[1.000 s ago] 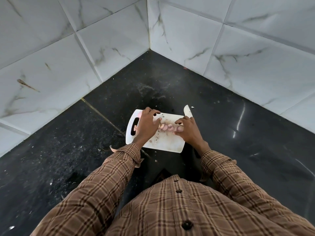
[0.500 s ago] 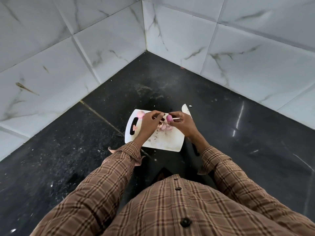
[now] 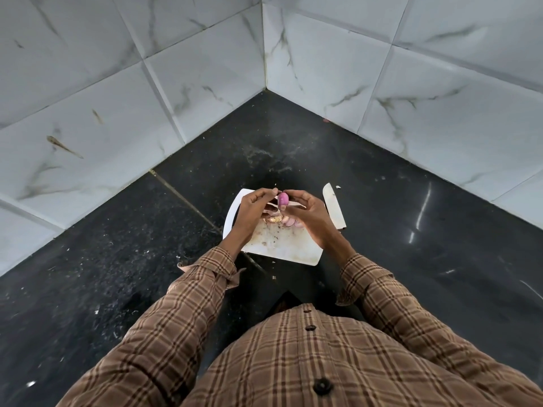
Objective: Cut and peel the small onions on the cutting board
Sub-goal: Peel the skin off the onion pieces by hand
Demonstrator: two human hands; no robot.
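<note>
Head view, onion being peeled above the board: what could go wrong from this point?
1. The small onion is held only by the fingertips of the left hand and right hand; it might slip and roll off the cutting board.
2. The knife lies beside the right hand, partly off the board's edge; a wrist movement might knock it.
3. Peel scraps on the board could spread onto the black counter.

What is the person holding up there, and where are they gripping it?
A small pink onion, raised above the cutting board. The fingertips of the left hand and right hand pinch its opposite sides.
</note>
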